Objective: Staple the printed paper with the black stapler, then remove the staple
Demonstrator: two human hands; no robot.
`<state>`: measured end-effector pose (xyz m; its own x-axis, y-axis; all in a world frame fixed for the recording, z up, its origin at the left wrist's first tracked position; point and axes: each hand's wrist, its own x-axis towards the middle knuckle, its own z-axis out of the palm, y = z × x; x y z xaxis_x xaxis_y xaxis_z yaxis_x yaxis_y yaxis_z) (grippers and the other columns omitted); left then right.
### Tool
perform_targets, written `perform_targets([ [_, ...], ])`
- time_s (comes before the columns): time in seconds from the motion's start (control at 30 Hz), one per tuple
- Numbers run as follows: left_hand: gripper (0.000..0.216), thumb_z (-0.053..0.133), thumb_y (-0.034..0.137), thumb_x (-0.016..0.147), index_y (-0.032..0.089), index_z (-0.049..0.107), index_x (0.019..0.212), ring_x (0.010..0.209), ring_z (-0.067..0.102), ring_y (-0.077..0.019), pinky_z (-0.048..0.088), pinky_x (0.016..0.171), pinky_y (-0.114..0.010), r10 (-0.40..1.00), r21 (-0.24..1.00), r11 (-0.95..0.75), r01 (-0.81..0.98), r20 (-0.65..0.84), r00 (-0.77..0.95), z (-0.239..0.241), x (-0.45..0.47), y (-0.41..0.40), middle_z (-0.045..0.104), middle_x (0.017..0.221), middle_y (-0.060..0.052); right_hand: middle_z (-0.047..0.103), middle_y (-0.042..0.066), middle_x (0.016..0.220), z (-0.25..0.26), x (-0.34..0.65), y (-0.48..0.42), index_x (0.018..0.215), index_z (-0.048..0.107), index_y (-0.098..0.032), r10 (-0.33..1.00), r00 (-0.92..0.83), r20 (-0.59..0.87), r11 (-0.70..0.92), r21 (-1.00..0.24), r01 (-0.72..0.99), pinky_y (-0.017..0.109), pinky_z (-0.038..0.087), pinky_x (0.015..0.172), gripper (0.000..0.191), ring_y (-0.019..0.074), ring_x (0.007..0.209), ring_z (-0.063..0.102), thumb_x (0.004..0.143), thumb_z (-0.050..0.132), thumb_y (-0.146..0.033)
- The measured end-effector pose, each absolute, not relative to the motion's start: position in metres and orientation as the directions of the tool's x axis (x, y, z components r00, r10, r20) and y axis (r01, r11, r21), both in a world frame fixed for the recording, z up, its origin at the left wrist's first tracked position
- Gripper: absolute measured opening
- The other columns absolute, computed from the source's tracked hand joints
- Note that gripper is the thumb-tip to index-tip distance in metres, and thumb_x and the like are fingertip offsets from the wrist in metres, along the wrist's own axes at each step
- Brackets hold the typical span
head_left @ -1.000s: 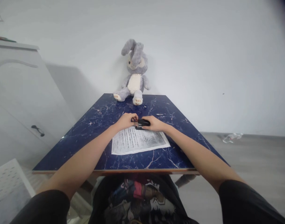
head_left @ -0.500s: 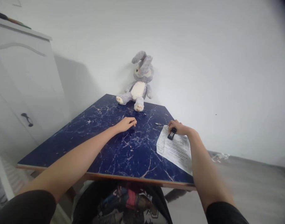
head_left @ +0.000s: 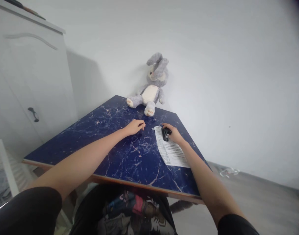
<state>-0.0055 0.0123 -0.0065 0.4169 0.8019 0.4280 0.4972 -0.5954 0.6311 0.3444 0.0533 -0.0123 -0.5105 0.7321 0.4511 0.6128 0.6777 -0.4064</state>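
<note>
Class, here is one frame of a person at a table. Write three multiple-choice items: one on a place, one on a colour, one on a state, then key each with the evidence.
1. Where does the printed sheet lie?
A. On the table's right side
B. On the floor
C. Against the plush rabbit

2. What colour is the table top?
A. White
B. Dark blue with pale veins
C. Red

3. What is the right hand doing?
A. Resting empty
B. Holding the rabbit
C. Closed on a black stapler over the sheet

Key: 1 A, the sheet lies near the right edge; 2 B, marbled blue surface; 3 C, fingers wrap the stapler at the sheet's far end.
</note>
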Motion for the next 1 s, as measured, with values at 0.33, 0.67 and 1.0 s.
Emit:
perform_targets([
  [0.33,0.025,0.048,0.025,0.097,0.019,0.072,0.09,0.079,0.071,-0.0182,0.052,0.083,-0.029,0.836,0.628,-0.522,0.577,0.511,0.201,-0.004,-0.014,0.018,0.078,0.085,-0.004,0.064,0.011,0.139,-0.01,0.231,0.015,0.13,0.059,-0.021,0.623,-0.636,0.454,0.779,-0.291,0.556,0.04,0.047,0.109,0.069,0.026,0.127,0.061,0.065,0.049,0.002],
  [0.67,0.028,0.051,0.01,0.084,0.022,0.076,0.085,0.091,0.07,-0.0247,0.052,0.089,-0.035,0.89,0.437,-0.315,0.843,0.443,0.103,0.005,-0.021,0.013,0.077,0.097,-0.008,0.071,0.01,0.103,0.019,0.267,0.013,0.11,0.073,-0.021,0.768,-0.572,0.289,0.615,-0.085,0.784,0.036,0.046,0.087,0.034,0.0273,0.099,0.058,0.078,0.07,-0.008],
  [1.0,0.022,0.053,0.013,0.087,0.019,0.074,0.087,0.107,0.063,-0.0347,0.041,0.1,-0.053,0.817,0.409,-0.069,0.91,0.546,-0.184,0.028,-0.029,-0.003,0.074,0.102,-0.014,0.067,0.009,0.103,0.009,0.271,0.013,0.123,0.072,-0.021,0.776,-0.538,0.328,0.603,-0.14,0.785,0.038,0.043,0.09,0.04,0.0257,0.094,0.053,0.084,0.081,-0.025],
])
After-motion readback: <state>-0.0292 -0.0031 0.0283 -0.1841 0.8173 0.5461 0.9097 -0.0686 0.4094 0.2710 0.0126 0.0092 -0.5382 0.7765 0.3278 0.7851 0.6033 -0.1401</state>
